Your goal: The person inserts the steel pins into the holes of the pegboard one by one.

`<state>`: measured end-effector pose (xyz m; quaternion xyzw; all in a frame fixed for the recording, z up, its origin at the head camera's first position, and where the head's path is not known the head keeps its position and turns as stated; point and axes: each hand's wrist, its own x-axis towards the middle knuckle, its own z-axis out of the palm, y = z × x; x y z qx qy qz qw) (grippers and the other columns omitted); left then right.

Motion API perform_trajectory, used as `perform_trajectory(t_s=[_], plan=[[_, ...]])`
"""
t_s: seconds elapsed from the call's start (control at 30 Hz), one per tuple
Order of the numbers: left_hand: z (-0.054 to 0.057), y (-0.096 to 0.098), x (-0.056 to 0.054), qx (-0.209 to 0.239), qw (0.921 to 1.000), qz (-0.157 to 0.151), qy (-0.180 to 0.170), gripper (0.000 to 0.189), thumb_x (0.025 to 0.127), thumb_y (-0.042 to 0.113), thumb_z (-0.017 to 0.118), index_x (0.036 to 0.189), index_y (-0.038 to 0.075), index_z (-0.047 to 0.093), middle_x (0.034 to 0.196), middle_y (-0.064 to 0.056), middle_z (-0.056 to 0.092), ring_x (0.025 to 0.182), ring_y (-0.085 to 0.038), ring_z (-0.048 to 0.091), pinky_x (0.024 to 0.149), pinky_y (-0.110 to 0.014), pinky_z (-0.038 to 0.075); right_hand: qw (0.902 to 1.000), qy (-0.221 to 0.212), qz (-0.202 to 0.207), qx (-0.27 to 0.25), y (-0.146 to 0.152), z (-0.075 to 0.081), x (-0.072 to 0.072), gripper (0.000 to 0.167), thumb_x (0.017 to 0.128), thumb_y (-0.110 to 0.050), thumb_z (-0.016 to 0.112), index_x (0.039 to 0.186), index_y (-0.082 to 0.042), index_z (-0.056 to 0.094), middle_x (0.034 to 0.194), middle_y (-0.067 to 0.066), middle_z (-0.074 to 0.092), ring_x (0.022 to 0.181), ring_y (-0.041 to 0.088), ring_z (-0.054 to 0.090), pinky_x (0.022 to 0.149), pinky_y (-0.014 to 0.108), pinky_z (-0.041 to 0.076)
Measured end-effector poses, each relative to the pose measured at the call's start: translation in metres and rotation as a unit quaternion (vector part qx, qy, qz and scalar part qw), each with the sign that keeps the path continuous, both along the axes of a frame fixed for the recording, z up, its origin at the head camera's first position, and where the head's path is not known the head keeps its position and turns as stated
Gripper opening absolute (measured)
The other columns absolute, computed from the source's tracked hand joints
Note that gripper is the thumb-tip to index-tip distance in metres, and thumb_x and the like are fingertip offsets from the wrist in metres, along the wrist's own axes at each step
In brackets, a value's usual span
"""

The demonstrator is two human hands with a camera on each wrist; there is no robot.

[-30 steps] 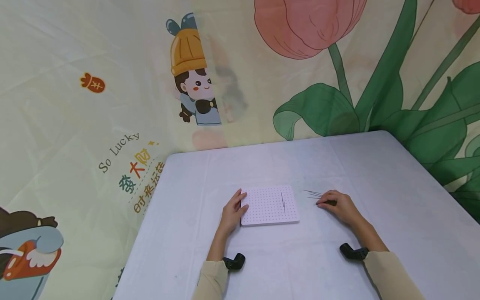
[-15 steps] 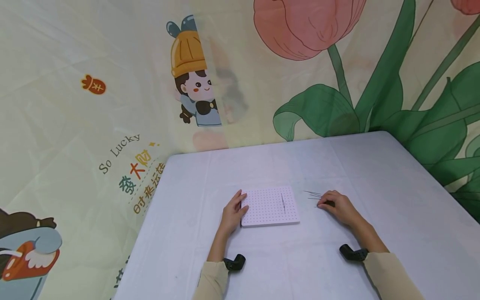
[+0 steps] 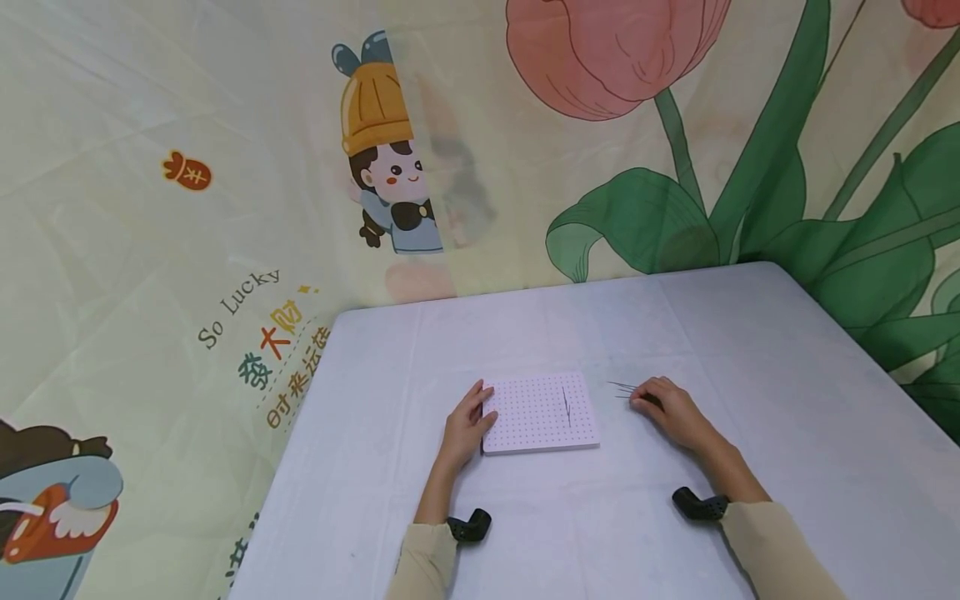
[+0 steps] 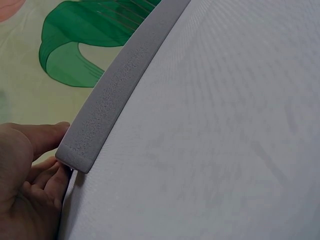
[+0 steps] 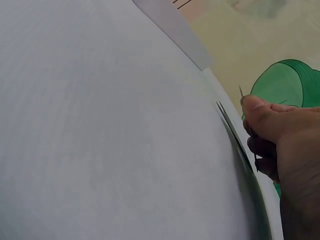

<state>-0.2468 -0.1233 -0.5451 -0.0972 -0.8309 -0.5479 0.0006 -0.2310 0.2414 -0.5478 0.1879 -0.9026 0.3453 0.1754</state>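
Note:
A white pegboard (image 3: 525, 417) with a grid of small holes lies on the table. My left hand (image 3: 462, 429) holds its left edge, thumb and fingers at the near corner in the left wrist view. Dark needles (image 3: 567, 407) stand in holes toward the board's right side. To the right of the board, my right hand (image 3: 670, 410) pinches a thin pointed needle (image 5: 241, 91) between thumb and fingers, tip showing above the thumb. A few more needles (image 3: 621, 386) lie on the cloth just beyond its fingertips, partly hidden behind the hand in the head view.
A white cloth covers the table (image 3: 555, 525). Behind it hangs a printed backdrop (image 3: 495, 208) with tulips and cartoon figures. Each wrist wears a black camera mount, as at the left wrist (image 3: 469, 525) and the right wrist (image 3: 699, 505).
My right hand has shifted slightly left and away from me, and the needle tip seen on the cloth below its fingers is gone from there. The left hand and board stay put.

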Motion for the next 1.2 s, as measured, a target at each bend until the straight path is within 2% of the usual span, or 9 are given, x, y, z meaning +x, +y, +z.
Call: perform_trajectory(t_s=[0.17, 0.37, 0.53, 0.7, 0.73, 0.77, 0.93, 1.0, 1.2], plan=[[0.000, 0.000, 0.000, -0.005, 1.0000, 0.000, 0.003, 0.044, 0.087, 0.006, 0.061, 0.131, 0.009, 0.051, 0.149, -0.005, 0.029, 0.133, -0.017, 0.030, 0.104, -0.024, 0.032, 0.9988, 0.002, 0.000, -0.048, -0.016, 0.005, -0.007, 0.004, 0.087, -0.008, 0.063, 0.090, -0.006, 0.063, 0.085, -0.001, 0.060, 0.080, 0.012, 0.052, 0.066, 0.022, 0.048], [-0.001, 0.001, -0.001, -0.003, 1.0000, 0.000, 0.007, 0.044, 0.088, 0.006, 0.061, 0.131, 0.009, 0.052, 0.149, -0.006, 0.029, 0.133, -0.018, 0.030, 0.104, -0.025, 0.032, 0.9932, -0.023, -0.009, -0.114, -0.038, 0.015, -0.017, 0.012, 0.091, -0.016, 0.058, 0.094, -0.004, 0.060, 0.086, 0.003, 0.060, 0.079, 0.013, 0.053, 0.063, 0.016, 0.047], [-0.002, 0.000, -0.001, -0.001, 1.0000, 0.000, 0.008, 0.044, 0.088, 0.005, 0.061, 0.130, 0.008, 0.052, 0.149, -0.006, 0.029, 0.133, -0.018, 0.030, 0.104, -0.026, 0.032, 0.9871, -0.033, -0.010, -0.156, -0.057, 0.021, -0.023, 0.015, 0.092, -0.017, 0.056, 0.095, -0.003, 0.059, 0.086, 0.005, 0.061, 0.080, 0.016, 0.056, 0.064, 0.016, 0.048], [-0.003, -0.001, -0.001, 0.006, 1.0000, -0.003, 0.007, 0.043, 0.088, 0.006, 0.061, 0.130, 0.008, 0.052, 0.148, -0.005, 0.029, 0.133, -0.017, 0.030, 0.104, -0.025, 0.032, 0.9796, -0.032, 0.007, -0.198, -0.078, 0.018, -0.027, 0.013, 0.092, -0.016, 0.057, 0.094, -0.003, 0.059, 0.084, 0.004, 0.061, 0.076, 0.015, 0.057, 0.063, 0.016, 0.049], [0.002, 0.001, 0.002, 0.011, 0.9999, -0.001, 0.007, 0.043, 0.088, 0.004, 0.061, 0.130, 0.006, 0.052, 0.148, -0.007, 0.029, 0.133, -0.019, 0.030, 0.105, -0.027, 0.031, 0.9776, -0.029, 0.011, -0.208, -0.082, 0.017, -0.027, 0.013, 0.091, -0.015, 0.058, 0.094, -0.003, 0.060, 0.083, 0.003, 0.061, 0.075, 0.014, 0.057, 0.062, 0.016, 0.050], [0.003, 0.001, 0.003, 0.011, 0.9999, -0.003, 0.011, 0.043, 0.087, 0.005, 0.061, 0.129, 0.006, 0.052, 0.148, -0.008, 0.030, 0.133, -0.021, 0.030, 0.105, -0.027, 0.032, 0.9753, -0.028, 0.012, -0.219, -0.085, 0.016, -0.028, 0.013, 0.091, -0.015, 0.058, 0.094, -0.003, 0.060, 0.083, 0.004, 0.062, 0.074, 0.015, 0.058, 0.062, 0.017, 0.050], [0.026, 0.006, 0.015, 0.017, 0.9996, -0.011, 0.021, 0.042, 0.087, -0.002, 0.058, 0.128, -0.006, 0.049, 0.146, -0.020, 0.028, 0.132, -0.032, 0.030, 0.106, -0.038, 0.031, 0.9701, -0.019, 0.014, -0.241, -0.099, 0.010, -0.029, 0.012, 0.089, -0.015, 0.061, 0.092, -0.003, 0.062, 0.082, 0.003, 0.064, 0.074, 0.013, 0.059, 0.064, 0.015, 0.050], [0.025, 0.005, 0.015, 0.017, 0.9994, -0.018, 0.026, 0.042, 0.087, -0.003, 0.058, 0.128, -0.007, 0.048, 0.146, -0.022, 0.028, 0.132, -0.034, 0.029, 0.105, -0.039, 0.031, 0.9698, -0.010, 0.015, -0.243, -0.102, 0.008, -0.029, 0.010, 0.088, -0.012, 0.062, 0.092, -0.003, 0.062, 0.082, 0.004, 0.065, 0.075, 0.013, 0.060, 0.067, 0.014, 0.051], [0.000, -0.001, 0.001, 0.009, 0.9996, -0.011, 0.023, 0.043, 0.087, 0.003, 0.061, 0.129, 0.002, 0.051, 0.148, -0.013, 0.029, 0.133, -0.026, 0.031, 0.105, -0.030, 0.032, 0.9705, 0.005, 0.014, -0.241, -0.105, 0.006, -0.030, 0.007, 0.086, -0.007, 0.065, 0.091, -0.004, 0.062, 0.083, 0.004, 0.065, 0.080, 0.013, 0.062, 0.070, 0.015, 0.053]])
